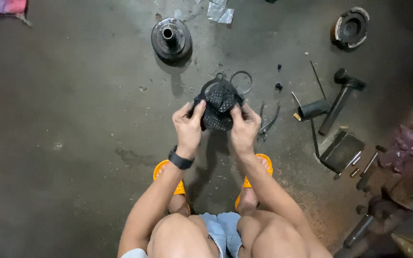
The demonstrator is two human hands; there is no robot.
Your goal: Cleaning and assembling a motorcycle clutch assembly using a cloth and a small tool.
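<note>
The person squatted over a dark concrete floor (72,119), and both hands held a black dotted work glove (217,111) up between them in front of the knees: the left hand (188,125) pinched its left edge between thumb and curled fingers, and the right hand (244,126) pinched its right edge the same way. Just beyond the glove a thin metal ring (241,82) lay on the floor, with a round flanged metal hub (170,39) farther off and pliers (266,122) just beside the right hand. Well to the right lay a hammer (340,98), a short black cylinder (314,109) and a dark flat plate (342,152).
</note>
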